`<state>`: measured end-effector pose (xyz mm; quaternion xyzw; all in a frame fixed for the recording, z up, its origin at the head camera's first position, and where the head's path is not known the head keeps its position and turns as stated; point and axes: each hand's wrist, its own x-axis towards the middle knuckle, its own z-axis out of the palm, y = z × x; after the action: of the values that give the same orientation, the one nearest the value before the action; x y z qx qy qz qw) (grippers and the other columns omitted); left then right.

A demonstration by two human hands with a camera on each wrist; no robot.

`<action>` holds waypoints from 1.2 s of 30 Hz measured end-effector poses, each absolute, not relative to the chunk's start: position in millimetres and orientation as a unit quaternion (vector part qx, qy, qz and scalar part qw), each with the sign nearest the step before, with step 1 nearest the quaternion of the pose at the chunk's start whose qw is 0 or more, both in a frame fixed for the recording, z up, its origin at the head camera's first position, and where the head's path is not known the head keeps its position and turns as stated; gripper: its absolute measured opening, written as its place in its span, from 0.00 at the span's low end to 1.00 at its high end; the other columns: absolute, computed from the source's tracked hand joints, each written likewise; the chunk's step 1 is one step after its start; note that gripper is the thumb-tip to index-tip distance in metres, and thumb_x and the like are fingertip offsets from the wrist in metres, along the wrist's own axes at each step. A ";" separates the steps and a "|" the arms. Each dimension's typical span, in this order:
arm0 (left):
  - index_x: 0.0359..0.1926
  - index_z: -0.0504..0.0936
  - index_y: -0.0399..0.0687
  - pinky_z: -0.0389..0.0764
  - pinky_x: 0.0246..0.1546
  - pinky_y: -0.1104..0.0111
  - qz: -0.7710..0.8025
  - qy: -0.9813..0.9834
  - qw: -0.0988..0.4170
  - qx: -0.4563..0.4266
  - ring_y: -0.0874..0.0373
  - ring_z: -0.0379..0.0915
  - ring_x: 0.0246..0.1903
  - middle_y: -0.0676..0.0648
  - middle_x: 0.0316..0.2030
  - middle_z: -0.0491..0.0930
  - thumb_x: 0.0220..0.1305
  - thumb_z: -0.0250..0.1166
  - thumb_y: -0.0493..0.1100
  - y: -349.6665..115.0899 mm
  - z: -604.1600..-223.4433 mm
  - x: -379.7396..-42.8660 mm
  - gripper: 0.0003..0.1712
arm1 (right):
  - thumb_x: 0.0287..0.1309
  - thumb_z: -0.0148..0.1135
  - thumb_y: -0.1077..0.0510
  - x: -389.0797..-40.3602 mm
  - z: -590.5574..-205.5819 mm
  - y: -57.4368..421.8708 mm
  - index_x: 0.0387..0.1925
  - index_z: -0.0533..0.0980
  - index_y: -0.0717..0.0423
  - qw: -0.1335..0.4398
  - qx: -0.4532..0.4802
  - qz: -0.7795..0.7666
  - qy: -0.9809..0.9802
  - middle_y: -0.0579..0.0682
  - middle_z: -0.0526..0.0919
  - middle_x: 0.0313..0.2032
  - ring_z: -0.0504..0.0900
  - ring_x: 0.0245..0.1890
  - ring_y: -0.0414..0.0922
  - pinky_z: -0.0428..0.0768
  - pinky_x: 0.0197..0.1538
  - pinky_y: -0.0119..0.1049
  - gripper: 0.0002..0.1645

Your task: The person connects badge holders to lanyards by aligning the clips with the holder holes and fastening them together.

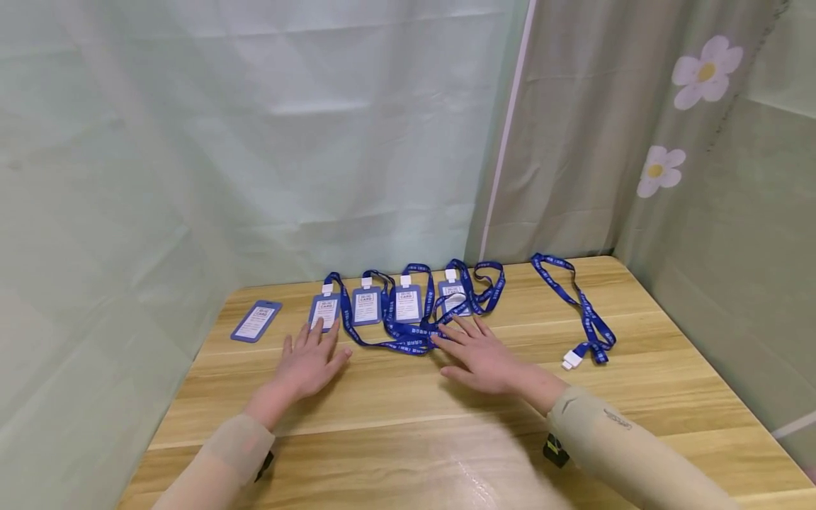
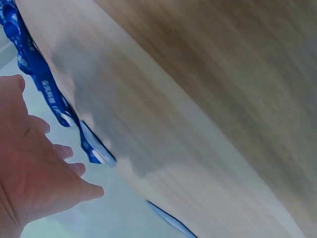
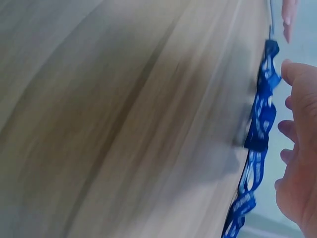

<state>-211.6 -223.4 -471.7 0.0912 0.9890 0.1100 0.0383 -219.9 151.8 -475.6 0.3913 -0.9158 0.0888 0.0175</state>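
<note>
Several blue badge holders with white cards stand in a row at the back of the table, each clipped to a blue lanyard. My left hand (image 1: 307, 365) reaches over the table with fingers spread, its fingertips overlapping the leftmost clipped badge holder (image 1: 325, 309) in the head view. Fingers extended, my right hand (image 1: 481, 358) is at the heaped lanyard straps (image 1: 414, 338), overlapping their right end. Neither hand grips anything. In the left wrist view the lanyards (image 2: 44, 82) run past the thumb side; the right wrist view shows lanyards (image 3: 260, 119) beside the right hand.
A loose badge holder (image 1: 256, 321) without a strap lies at the far left of the wooden table (image 1: 395, 432). At the right lies a separate blue lanyard (image 1: 589, 319) with a white clip (image 1: 571, 360). Fabric curtains (image 1: 357, 142) hang behind and at both sides.
</note>
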 end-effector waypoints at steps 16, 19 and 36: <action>0.82 0.51 0.56 0.33 0.73 0.35 0.077 0.980 0.025 0.182 0.35 0.33 0.78 0.40 0.80 0.42 0.75 0.46 0.71 -176.6 -457.2 -192.3 0.44 | 0.73 0.56 0.39 -215.1 -477.3 215.1 0.78 0.62 0.50 0.033 0.332 0.106 -0.937 0.57 0.61 0.76 0.48 0.78 0.63 0.37 0.75 0.66 0.40; 0.82 0.50 0.57 0.31 0.73 0.37 0.067 0.977 0.023 0.203 0.38 0.31 0.78 0.43 0.80 0.39 0.75 0.45 0.72 -164.6 -455.1 -187.7 0.45 | 0.72 0.58 0.39 -214.9 -478.1 229.6 0.78 0.62 0.50 0.034 0.318 0.108 -0.941 0.58 0.62 0.76 0.49 0.78 0.64 0.37 0.75 0.66 0.40; 0.83 0.45 0.64 0.36 0.74 0.40 0.028 0.938 0.055 0.342 0.40 0.34 0.79 0.45 0.81 0.37 0.75 0.43 0.73 -100.2 -446.5 -175.0 0.45 | 0.73 0.57 0.40 -211.3 -473.3 294.2 0.77 0.64 0.52 0.037 0.255 0.101 -0.961 0.59 0.63 0.75 0.48 0.77 0.66 0.39 0.74 0.69 0.39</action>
<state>-175.0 -100.2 -446.5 0.3420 0.9377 0.0280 0.0549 -211.3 294.2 -473.3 0.2552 -0.9609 0.1010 0.0374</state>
